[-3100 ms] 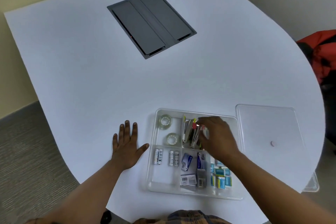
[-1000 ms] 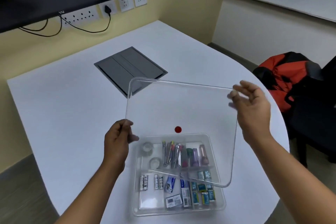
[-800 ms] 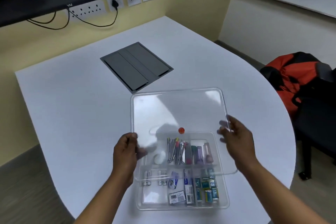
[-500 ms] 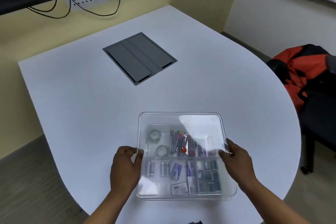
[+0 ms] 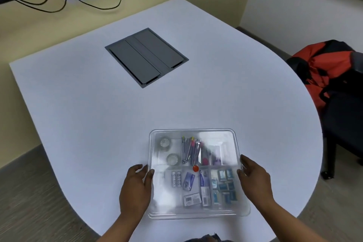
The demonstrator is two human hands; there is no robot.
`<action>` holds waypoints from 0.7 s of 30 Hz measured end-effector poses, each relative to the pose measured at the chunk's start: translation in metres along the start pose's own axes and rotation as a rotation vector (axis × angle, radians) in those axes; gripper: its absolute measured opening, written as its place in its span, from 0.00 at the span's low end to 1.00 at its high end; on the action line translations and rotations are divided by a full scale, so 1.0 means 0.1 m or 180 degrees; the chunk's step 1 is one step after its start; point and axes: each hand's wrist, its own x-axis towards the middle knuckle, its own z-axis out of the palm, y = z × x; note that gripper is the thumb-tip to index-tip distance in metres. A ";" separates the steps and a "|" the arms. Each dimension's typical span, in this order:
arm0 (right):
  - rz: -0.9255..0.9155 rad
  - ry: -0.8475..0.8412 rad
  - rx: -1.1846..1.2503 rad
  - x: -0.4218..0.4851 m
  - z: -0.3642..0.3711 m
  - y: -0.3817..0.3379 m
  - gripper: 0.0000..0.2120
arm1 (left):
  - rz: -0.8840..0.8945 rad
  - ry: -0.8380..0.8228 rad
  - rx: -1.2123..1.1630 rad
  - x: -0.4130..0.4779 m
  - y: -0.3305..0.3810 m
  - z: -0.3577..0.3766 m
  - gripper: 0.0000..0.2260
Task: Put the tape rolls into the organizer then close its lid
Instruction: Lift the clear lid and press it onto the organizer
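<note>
A clear plastic organizer (image 5: 247, 212) sits near the front edge of the white table, with its clear lid (image 5: 212, 135) lying flat on top. A small red dot (image 5: 195, 168) marks the lid's middle. Through the lid I see two clear tape rolls, one (image 5: 164, 143) at the back left and the other (image 5: 172, 159) just in front of it, in the same compartment. My left hand (image 5: 136, 186) grips the lid's left edge. My right hand (image 5: 254, 180) grips its right edge.
Pens, batteries and small blue packets fill the other compartments. A grey cable hatch (image 5: 147, 56) is set into the table (image 5: 98, 104) farther back. An orange and black backpack (image 5: 322, 70) rests on a dark chair (image 5: 347, 124) to the right. Wall sockets with cables lie beyond.
The lid, held tilted in the air above the organizer a second ago, has come down flat onto it. Both hands have slid down to its side edges.
</note>
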 end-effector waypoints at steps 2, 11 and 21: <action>0.0115 0.0043 0.0167 0.02 -0.01 0.00 0.25 | 0.0005 -0.0049 -0.0131 0.02 0.01 0.05 0.15; 0.0138 -0.0002 0.0179 0.13 -0.03 0.09 0.20 | -0.0185 -0.0273 -0.0480 0.16 0.00 0.08 0.12; -0.0187 -0.0114 -0.0467 0.43 -0.02 -0.10 0.17 | -0.0208 -0.0387 -0.0333 0.49 0.15 0.02 0.17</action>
